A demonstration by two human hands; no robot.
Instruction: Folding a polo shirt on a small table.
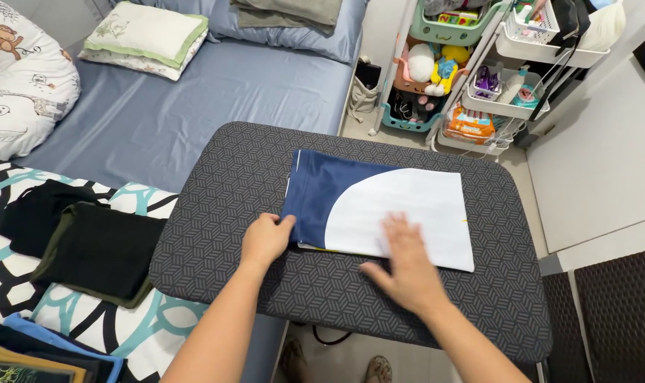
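Note:
A folded navy and white garment (379,202) lies flat on a dark patterned ironing board (216,213). My left hand (264,240) grips the garment's near left corner with curled fingers. My right hand (408,266) rests flat, fingers spread, on the white part near the front edge; it looks motion-blurred.
A bed with a blue sheet (195,99) lies beyond the board, with pillows (145,35) on it. Folded dark clothes (88,248) are stacked on a patterned cover at left. Trolley shelves (478,78) full of small items stand at back right. Feet (379,369) show below.

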